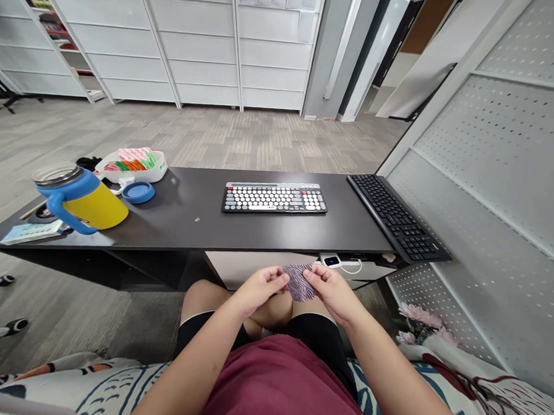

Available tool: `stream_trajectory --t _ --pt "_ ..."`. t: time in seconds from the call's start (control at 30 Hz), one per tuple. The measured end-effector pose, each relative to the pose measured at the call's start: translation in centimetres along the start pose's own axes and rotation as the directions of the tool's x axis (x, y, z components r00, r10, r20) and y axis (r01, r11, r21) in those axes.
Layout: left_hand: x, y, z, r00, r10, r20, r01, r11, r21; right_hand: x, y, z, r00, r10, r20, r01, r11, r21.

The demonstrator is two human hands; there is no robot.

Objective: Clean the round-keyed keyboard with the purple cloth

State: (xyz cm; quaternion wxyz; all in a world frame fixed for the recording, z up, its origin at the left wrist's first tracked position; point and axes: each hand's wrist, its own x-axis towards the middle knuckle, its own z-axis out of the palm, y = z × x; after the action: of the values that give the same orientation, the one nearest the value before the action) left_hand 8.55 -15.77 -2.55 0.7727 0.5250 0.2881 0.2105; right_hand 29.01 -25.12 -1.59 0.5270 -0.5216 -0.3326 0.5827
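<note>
A small purple zebra-striped piece of paper (298,281) is held between both hands, low over my knees and just in front of the dark desk's (189,221) near edge. My left hand (259,289) pinches its left edge with fingers closed. On the other edge, my right hand (330,291) pinches in the same way. The paper hangs partly folded between the two hands.
On the desk stand a yellow mug with a blue handle (79,196), a blue lid (137,192), a white tray of coloured papers (133,163), a grey-and-white keyboard (274,198) and a black keyboard (398,216). A perforated white panel (499,189) stands at right.
</note>
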Motion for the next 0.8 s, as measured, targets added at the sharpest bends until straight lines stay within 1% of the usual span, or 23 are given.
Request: stream_trajectory --t 0.07,0.2,0.27,0.33,0.4,0.47,0.5,0.57,0.6,0.63,0.67,0.7,0.73,0.77,0.8 --pt "-0.1 0.0 0.6 0.999 -0.002 0.038 0.004 0.999 -0.038 0.1 0.0 0.3 1.0 0.018 -0.007 -0.018 1.0 0.013" --pt "0.1 0.1 1.1 1.0 0.005 -0.002 -0.005 0.995 -0.104 0.1 -0.1 0.4 0.998 0.033 -0.062 -0.031 0.999 0.028" --pt "0.2 0.1 1.0 1.0 0.015 -0.007 -0.015 0.995 -0.099 0.1 -0.2 0.2 0.997 0.034 -0.072 -0.032 0.999 0.028" --pt "0.3 0.1 1.0 1.0 0.023 0.009 -0.022 0.997 -0.07 0.0 -0.1 0.2 0.997 0.05 -0.057 -0.049 0.999 0.023" --pt "0.3 0.0 1.0 0.999 0.025 0.039 -0.024 1.0 -0.014 -0.1 0.2 0.4 0.997 0.069 -0.038 -0.068 0.997 0.027" --pt "0.3 0.2 0.9 0.999 0.028 0.044 -0.032 0.994 0.105 0.2 0.6 0.4 0.997 0.071 -0.039 -0.069 0.997 0.041" --pt "0.3 0.4 0.7 0.999 0.037 0.027 -0.042 0.982 0.185 0.4 0.6 0.1 0.996 0.056 -0.066 -0.053 0.997 0.048" --pt "0.2 1.4 -0.2 0.993 0.104 -0.055 -0.077 0.928 0.364 1.1 0.4 -1.1 0.984 -0.01 -0.178 0.017 0.999 0.039" --pt "0.2 2.2 -1.0 0.98 0.167 -0.109 -0.102 0.887 0.45 1.6 -0.1 -2.1 0.963 -0.062 -0.262 0.066 0.998 0.008" --pt "0.3 3.1 -2.1 0.953 0.253 -0.168 -0.125 0.831 0.542 2.0 -0.7 -3.4 0.929 -0.124 -0.347 0.113 0.992 -0.054" --pt "0.3 4.1 -3.4 0.912 0.351 -0.215 -0.138 0.753 0.644 2.4 -1.6 -4.9 0.881 -0.202 -0.428 0.15 0.977 -0.153" --pt "0.4 5.1 -4.9 0.86 0.449 -0.242 -0.133 0.655 0.743 2.8 -2.6 -6.5 0.808 -0.292 -0.511 0.148 0.941 -0.303" --pt "0.6 6.1 -6.6 0.806 0.536 -0.251 -0.099 0.54 0.836 3.3 -3.7 -8.1 0.721 -0.386 -0.575 0.082 0.872 -0.483" --pt "0.9 7.1 -8.4 0.757 0.601 -0.254 -0.045 0.437 0.899 3.7 -4.9 -9.7 0.646 -0.47 -0.601 -0.031 0.771 -0.636" --pt "1.2 7.8 -10.2 0.724 0.641 -0.256 0.01 0.362 0.932 4.2 -6.0 -11.0 0.578 -0.547 -0.606 -0.134 0.669 -0.731"
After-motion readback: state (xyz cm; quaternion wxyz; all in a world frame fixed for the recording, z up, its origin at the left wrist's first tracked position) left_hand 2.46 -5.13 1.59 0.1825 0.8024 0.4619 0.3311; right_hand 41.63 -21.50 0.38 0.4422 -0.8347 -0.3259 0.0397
